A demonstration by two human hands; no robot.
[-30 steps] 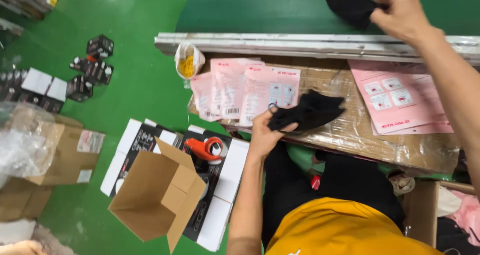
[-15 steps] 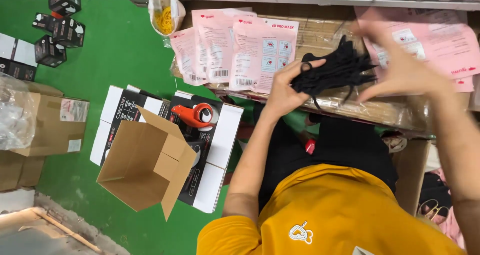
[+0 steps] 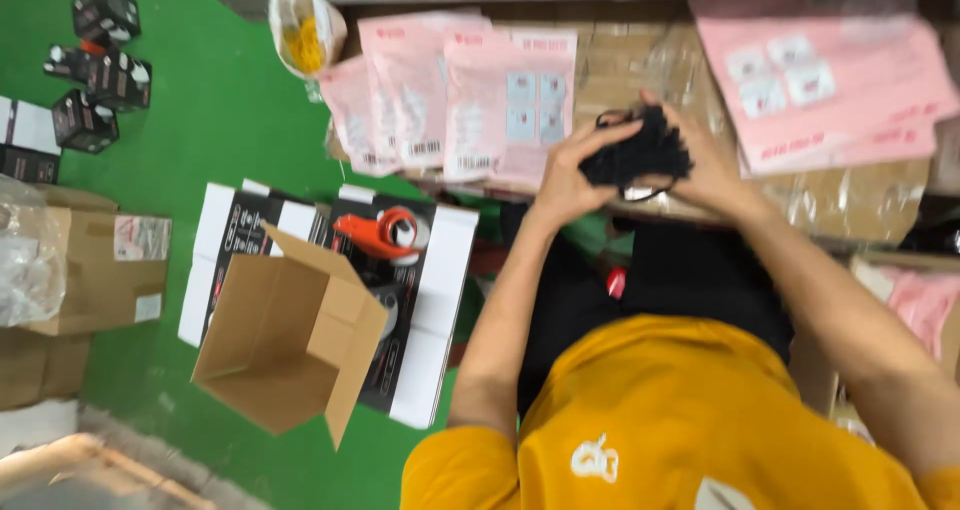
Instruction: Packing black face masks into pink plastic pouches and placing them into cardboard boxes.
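Note:
Both my hands press on a bundle of black fabric point(image 3: 640, 148) over the brown, plastic-wrapped work surface point(image 3: 850, 205). My left hand point(image 3: 563, 175) grips the bundle's left side and my right hand point(image 3: 712, 173) wraps its right side. The fabric is bunched tight between my palms. Left of my hands lie overlapping pink mailer bags point(image 3: 470, 100) with labels. A second stack of pink bags point(image 3: 820, 80) lies to the right.
An open brown cardboard box point(image 3: 285, 340) rests on black-and-white flat boxes point(image 3: 430, 310) with an orange tape dispenser point(image 3: 380, 232) on top. Small black boxes point(image 3: 100, 65) sit on the green floor. A bag with yellow rubber bands point(image 3: 305, 35) hangs at the surface's edge. More cartons point(image 3: 95, 265) stand at left.
My right hand came down from the far green belt with a black piece and joined my left hand. The loose black fabric is now squeezed into a compact bundle between both hands.

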